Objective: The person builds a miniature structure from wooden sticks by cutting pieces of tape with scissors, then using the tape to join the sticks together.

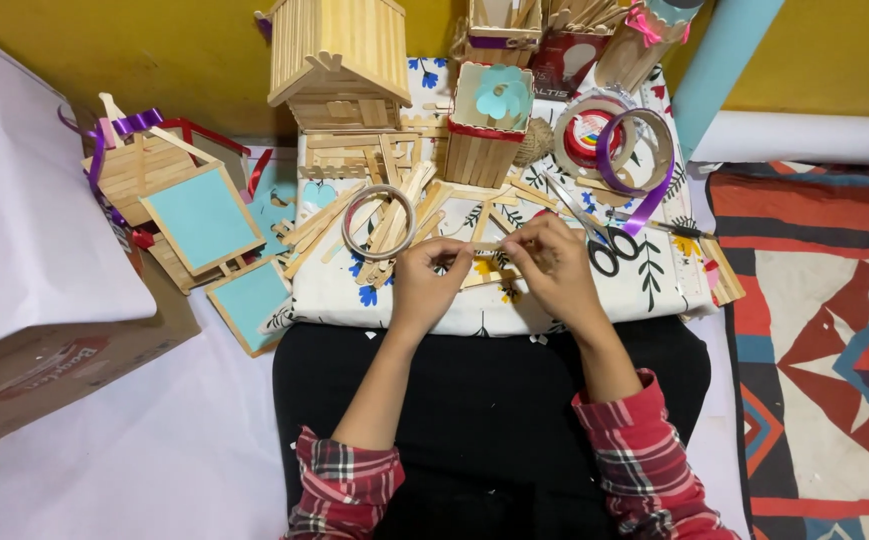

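Both hands pinch one thin wooden stick [487, 247] between them, left hand [429, 280] at one end, right hand [554, 268] at the other, over the flowered cloth [654, 285]. Fingers hide its ends. Scissors [609, 245] lie just beside; a tape ring [378, 222] sits near.

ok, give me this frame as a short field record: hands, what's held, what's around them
left hand: pinches one end of a craft stick
right hand: pinches the other end of the same stick
work surface: floral cloth over the lap
near left hand: tape roll on loose sticks
near right hand: black-handled scissors, purple ribbon
behind: stick house, stick box with a blue paper flower
left side: blue-panelled stick frames
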